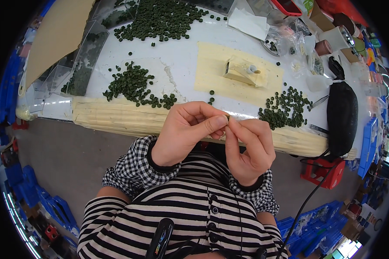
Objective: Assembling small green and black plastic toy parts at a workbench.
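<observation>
My left hand [183, 131] and my right hand [251, 149] meet over the front edge of the table, fingertips touching. Between the two pinches a sliver of a small dark green piece [227, 117] shows; the fingers cover most of it. Left of my hands lies a loose heap of small dark green round pieces [132, 84]. A second scattered heap of green pieces [285, 108] is on the right, beside my right hand. Two single green pieces [212, 96] lie just beyond my fingers.
Beyond my hands, a cream taped block [242, 72] with a small white holder stands on a cream sheet. A large green pile [160, 19] lies at the back. Clear trays [88, 56] and cardboard [58, 34] flank the left; a black bag [342, 116] hangs at the right.
</observation>
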`<action>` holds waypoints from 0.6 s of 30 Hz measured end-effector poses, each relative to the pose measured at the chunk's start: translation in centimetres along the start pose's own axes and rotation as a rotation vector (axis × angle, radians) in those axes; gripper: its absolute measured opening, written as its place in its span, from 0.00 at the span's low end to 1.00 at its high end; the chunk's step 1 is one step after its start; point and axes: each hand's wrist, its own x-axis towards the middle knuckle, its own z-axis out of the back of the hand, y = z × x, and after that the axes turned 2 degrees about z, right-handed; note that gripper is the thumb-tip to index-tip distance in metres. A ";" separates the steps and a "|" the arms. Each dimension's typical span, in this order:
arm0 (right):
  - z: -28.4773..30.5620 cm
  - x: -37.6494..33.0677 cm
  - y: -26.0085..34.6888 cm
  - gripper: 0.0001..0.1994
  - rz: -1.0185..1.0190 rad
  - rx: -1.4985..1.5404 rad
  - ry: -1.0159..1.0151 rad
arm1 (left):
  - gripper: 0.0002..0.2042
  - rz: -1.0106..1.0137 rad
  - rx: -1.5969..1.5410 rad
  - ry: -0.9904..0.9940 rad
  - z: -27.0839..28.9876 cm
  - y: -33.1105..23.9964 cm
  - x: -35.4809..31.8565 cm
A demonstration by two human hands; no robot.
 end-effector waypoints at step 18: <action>0.7 -0.3 -0.1 0.15 -0.187 0.224 0.026 | 0.09 -0.477 0.508 -0.002 0.2 -0.3 0.1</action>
